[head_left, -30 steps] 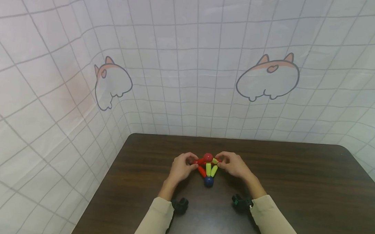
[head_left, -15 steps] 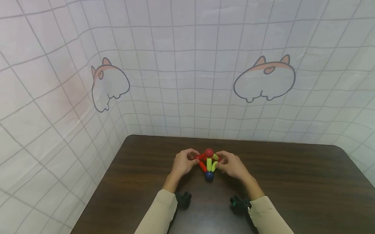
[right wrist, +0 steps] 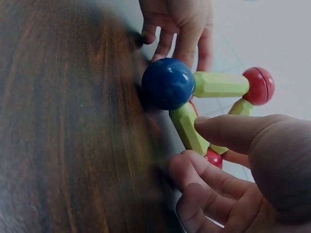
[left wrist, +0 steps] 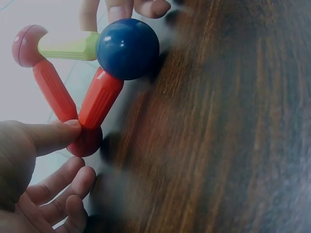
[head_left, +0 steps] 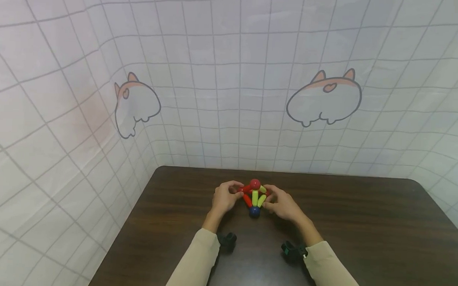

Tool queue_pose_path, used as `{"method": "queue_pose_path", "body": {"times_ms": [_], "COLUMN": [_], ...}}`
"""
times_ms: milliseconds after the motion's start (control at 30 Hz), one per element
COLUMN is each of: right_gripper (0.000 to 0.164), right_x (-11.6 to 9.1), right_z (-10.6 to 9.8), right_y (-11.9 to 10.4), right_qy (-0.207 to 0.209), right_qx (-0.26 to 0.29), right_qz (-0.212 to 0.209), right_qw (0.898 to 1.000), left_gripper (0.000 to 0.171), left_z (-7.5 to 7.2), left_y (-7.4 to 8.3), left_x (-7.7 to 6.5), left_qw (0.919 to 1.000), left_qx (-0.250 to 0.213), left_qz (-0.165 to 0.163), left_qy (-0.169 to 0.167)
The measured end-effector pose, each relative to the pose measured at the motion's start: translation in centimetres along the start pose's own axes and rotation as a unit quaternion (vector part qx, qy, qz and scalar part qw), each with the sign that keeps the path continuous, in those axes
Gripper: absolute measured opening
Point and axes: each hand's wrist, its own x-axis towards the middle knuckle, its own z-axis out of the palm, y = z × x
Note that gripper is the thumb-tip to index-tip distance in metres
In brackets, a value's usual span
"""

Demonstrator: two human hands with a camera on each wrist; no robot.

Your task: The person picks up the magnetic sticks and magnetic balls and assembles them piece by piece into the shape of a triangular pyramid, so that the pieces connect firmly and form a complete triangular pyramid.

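A small pyramid of magnetic rods and balls is on the table between both hands. Its top red ball [head_left: 255,184] joins a lime rod [head_left: 255,198] that slopes down to the blue ball [head_left: 254,211] in front. My left hand [head_left: 223,197] pinches the left corner, its thumb near the lower red ball [left wrist: 86,142] where two red rods [left wrist: 100,97] meet. At the right corner, my right hand [head_left: 283,204] has its thumb by a lime rod [right wrist: 187,127] and fingers round another red ball [right wrist: 214,158], partly covered. The back of the pyramid is mostly hidden.
The dark wooden table [head_left: 362,232] spreads out on both sides of the hands. Behind it and at the left hangs a white grid-patterned curtain [head_left: 223,92] with animal drawings. A black wrist camera [head_left: 293,251] sits below each hand.
The pyramid has slid a little away from the person, toward the table's back edge, with both hands keeping hold of its corners. The movement has slowed in the last half second.
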Motion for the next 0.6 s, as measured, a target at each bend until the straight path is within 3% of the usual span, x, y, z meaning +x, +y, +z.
{"method": "queue_pose_path", "body": {"times_ms": [300,433,600], "right_gripper": [0.06,0.062,0.062], "right_x": [-0.2,-0.6,-1.7], "right_z": [-1.5,-3.1,-5.7], "right_y": [0.3,-0.3,-0.3], "right_qy": [-0.014,-0.009,0.015], "right_qx": [0.011,0.027,0.039], "right_qz": [0.012,0.005,-0.003], "right_qw": [1.0,1.0,0.999], "left_gripper": [0.026,0.029,0.031], "left_z": [-0.5,-1.6,-3.9], "left_y": [0.4,0.5,0.5], "left_x": [-0.2,-0.6,-0.8], "left_qw": [0.9997,0.9988,0.9962], "left_qx": [0.0,-0.002,0.047], "left_qz": [0.017,0.04,0.062], "left_qy": [-0.015,-0.029,-0.039]}}
